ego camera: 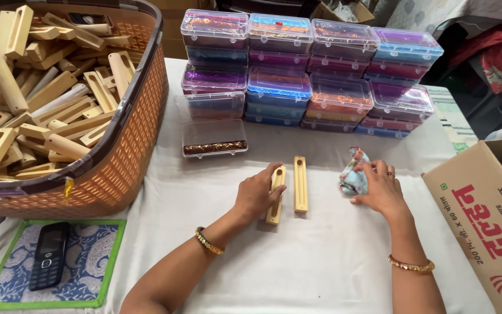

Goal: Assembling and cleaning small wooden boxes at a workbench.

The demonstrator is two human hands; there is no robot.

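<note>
We rest our left hand [257, 195] on a pale slotted wooden block [275, 195] lying lengthwise near the middle of the white-clothed counter [321, 261]; the grip is loosely curled over the block's upper part, fingers draped on it and pinning it flat, not lifting it. A second matching wooden block [301, 184] lies just beside it, parallel and untouched, slot up, as if set out as a pair. Our right hand [382, 189] sits further toward the counter's right edge, fingertips closing lightly on a crumpled pale blue patterned cloth [353, 174], the grip half closed and bunching the fabric against the counter.

At the counter's left edge stands an orange woven plastic basket [129, 145] heaped with similar blocks, within easy reach. Along the far edge, stacked clear plastic boxes with coloured contents [309, 81] form a wall, and one open clear box holding a brown glittery stick [214, 145] stands in front. A brown cardboard carton [483, 215] is at the right edge, a black keypad phone [49, 254] at the near left corner.
</note>
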